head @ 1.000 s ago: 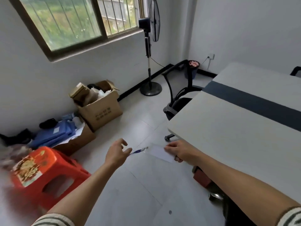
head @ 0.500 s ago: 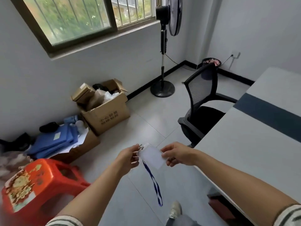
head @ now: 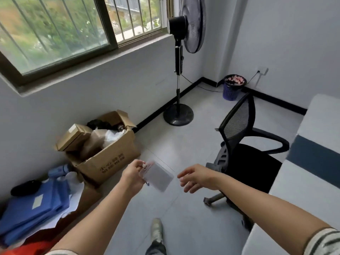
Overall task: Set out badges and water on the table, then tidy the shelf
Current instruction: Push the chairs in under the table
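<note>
Here the left hand point(head: 133, 176) pinches one badge point(head: 159, 178) above the floor point(head: 184, 144); the right hand point(head: 197, 178), fingers relaxed, holds nothing just beside it. One chair point(head: 239, 118) stands before the table point(head: 316, 122), one fan point(head: 193, 24) beyond.

Office, mesh chair point(head: 244, 144), table point(head: 312, 162) (boxes point(head: 110, 153))

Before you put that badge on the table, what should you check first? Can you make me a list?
1. Grip: the left hand holds the badge by its top end: ok.
2. Helper: the right hand is open and apart from the badge: ok.
3. Landing spot: the table shows bare top close by: ok.
4. Path: the chair stands at the table's edge farther ahead, and the near edge is free: ok.
5. Tangles: only a tip of the blue strap shows: cannot tell.
</note>
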`<state>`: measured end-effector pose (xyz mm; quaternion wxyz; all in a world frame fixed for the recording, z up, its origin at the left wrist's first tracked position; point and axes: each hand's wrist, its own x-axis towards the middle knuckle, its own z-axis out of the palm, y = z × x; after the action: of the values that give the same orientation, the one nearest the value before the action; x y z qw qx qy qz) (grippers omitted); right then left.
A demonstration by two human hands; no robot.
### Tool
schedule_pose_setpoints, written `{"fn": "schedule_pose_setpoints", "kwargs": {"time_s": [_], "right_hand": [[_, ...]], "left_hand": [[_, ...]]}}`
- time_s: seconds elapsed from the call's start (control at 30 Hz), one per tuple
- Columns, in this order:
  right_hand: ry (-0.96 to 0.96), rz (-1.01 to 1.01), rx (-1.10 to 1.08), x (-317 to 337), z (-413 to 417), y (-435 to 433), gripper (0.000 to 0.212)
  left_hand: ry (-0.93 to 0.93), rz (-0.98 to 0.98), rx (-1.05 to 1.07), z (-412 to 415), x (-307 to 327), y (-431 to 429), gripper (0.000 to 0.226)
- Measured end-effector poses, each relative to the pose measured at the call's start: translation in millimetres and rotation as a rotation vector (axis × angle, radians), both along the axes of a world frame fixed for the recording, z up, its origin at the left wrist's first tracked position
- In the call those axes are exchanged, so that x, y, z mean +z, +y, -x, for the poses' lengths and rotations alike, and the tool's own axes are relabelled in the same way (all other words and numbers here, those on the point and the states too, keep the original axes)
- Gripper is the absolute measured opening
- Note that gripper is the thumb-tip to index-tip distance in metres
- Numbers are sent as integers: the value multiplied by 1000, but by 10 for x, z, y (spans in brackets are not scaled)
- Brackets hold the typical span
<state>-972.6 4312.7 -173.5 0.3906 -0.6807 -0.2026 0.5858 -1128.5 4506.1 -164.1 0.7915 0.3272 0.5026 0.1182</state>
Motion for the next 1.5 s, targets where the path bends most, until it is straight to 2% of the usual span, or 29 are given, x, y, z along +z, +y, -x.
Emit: {"fn": "schedule_pose_setpoints", "kwargs": {"time_s": [0.1,0.23,0.33,0.47,0.53,0.7,0.77,0.87,0.93,1.0,1.13,1.2,1.5], "right_hand": [[-82,57,-200,-156,-543,300,23],[-146,108,-625,-161,-1232,585,20],[-316,133,-850,-9,-1697,579,13],[-652,276,-987,91,-2303,361,5],[-706,364,-991,63,-2590,274,17],[-539,408,-969,-236,-3340,277,75],[-438,412,-980,-330,-3596,301,89],[-345,451,-944,-464,-3937,351,105],[-290,498,-930,-575,-4089,389,102],[-260,562,-884,-653,-4118,484,87],[-294,687,-911,-734,-4165,688,70],[-323,702,-930,-751,-4144,728,66],[-252,747,-1110,-687,-4009,1144,68]], "left_hand": [[-53,-21,-193,-492,64,598,14],[-102,-114,-412,-1295,256,1252,23],[-66,-136,-548,-1990,347,1454,31],[24,-204,-643,-2932,313,1430,31],[46,-240,-698,-3410,257,1365,25],[41,-331,-841,-4510,186,1134,31],[103,-421,-978,-4915,160,1038,34],[159,-552,-1194,-5439,165,963,21],[168,-615,-1271,-5748,115,930,20],[191,-673,-1353,-6005,72,872,23],[163,-768,-1494,-6608,-87,678,23],[138,-778,-1515,-6797,-118,607,23],[63,-760,-1872,-7625,-423,488,31]]}}
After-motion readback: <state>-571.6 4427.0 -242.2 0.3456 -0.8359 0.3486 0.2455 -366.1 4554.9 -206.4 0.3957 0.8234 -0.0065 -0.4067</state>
